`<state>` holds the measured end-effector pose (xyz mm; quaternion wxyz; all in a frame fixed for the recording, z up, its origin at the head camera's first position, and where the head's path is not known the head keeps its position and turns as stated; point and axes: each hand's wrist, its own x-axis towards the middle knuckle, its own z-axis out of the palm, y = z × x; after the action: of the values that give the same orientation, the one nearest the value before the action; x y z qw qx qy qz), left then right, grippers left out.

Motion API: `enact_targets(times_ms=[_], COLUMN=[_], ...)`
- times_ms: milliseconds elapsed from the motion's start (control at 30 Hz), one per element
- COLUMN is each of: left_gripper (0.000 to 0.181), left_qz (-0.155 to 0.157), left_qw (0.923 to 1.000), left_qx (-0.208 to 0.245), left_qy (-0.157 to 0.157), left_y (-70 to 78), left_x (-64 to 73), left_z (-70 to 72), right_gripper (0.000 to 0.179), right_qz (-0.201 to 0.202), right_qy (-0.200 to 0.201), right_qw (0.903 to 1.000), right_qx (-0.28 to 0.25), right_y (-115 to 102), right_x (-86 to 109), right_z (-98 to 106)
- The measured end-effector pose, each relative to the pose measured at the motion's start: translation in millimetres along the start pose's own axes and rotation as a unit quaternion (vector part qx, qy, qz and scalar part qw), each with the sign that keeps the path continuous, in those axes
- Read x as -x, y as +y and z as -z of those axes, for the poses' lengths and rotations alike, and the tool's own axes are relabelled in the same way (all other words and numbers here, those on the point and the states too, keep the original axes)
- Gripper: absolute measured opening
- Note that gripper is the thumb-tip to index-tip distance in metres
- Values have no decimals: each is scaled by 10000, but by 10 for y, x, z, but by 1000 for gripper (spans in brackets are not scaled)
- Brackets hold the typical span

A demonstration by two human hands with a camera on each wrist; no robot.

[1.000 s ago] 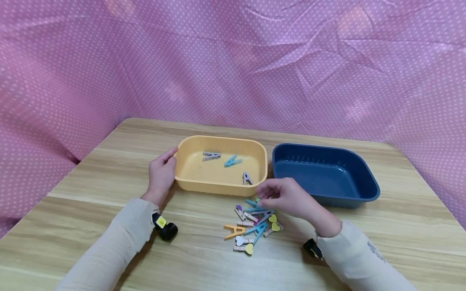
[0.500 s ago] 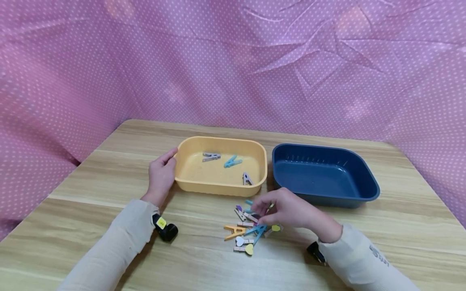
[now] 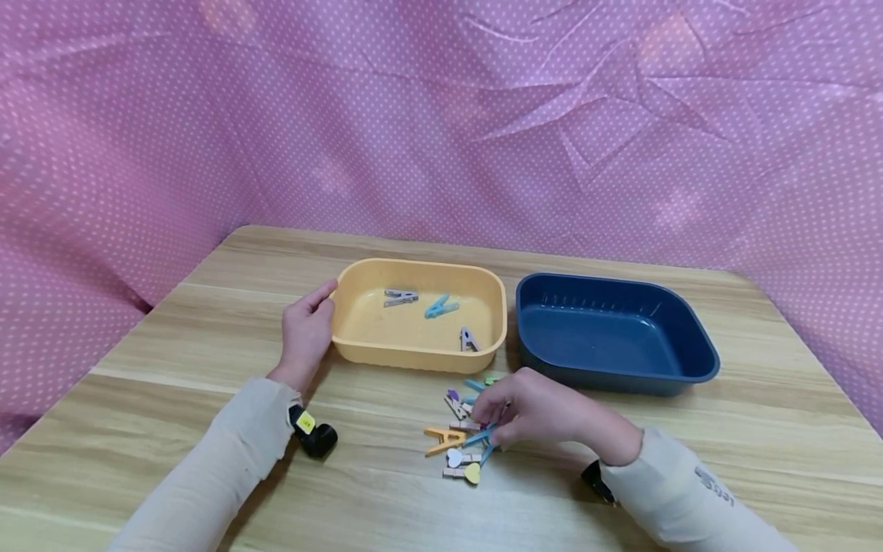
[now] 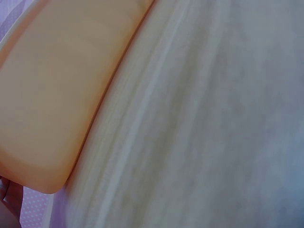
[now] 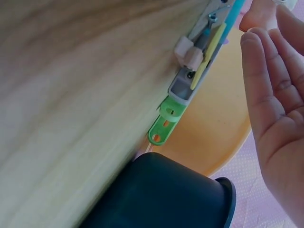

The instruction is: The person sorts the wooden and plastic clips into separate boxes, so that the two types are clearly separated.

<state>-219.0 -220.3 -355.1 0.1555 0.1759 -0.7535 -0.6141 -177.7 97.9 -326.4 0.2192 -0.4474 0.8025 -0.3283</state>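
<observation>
My left hand [image 3: 306,330] holds the left end of the yellow plastic basin [image 3: 407,359]; in the left wrist view its fingers [image 4: 12,199] show only at the corner. Two grey clothespins, one of them a grey clothespin [image 3: 401,297] at the back, and a blue clothespin [image 3: 441,307] lie inside. My right hand [image 3: 538,406] is over the pile of clothespins, thumb and fingers apart near a blue clothespin [image 3: 477,437]. No clothespin shows between them. Beside it lie an orange clothespin [image 3: 444,439] and small wooden pegs with hearts, including a yellow-heart peg [image 3: 471,473].
A dark blue basin [image 3: 617,376] stands right of the yellow one, close to the right hand. A green clothespin [image 5: 166,121] lies at the pile's edge near it. Pink dotted cloth [image 3: 441,138] hangs behind the wooden table [image 3: 172,368].
My right hand has come down from beside the yellow basin's front corner, toward the person, onto the middle of the pile. The left hand and both basins stay put.
</observation>
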Motion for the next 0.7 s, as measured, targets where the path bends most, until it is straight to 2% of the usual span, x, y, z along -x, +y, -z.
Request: enact_targets(times_ms=[300,700], left_gripper=[37,37], left_qz=[-2,32], left_qw=[10000,10000], left_qx=[88,44], left_qy=[-20,11], left_y=[-9,-18], left_x=[1,-8], left_z=[-8,-8], right_gripper=[25,27], right_qz=[-92,-42], right_qy=[-347,-437], right_qw=[9990,9962], right_qx=[264,757], right_y=[-1,-34], right_x=[-26,-54], right_z=[-45,-60])
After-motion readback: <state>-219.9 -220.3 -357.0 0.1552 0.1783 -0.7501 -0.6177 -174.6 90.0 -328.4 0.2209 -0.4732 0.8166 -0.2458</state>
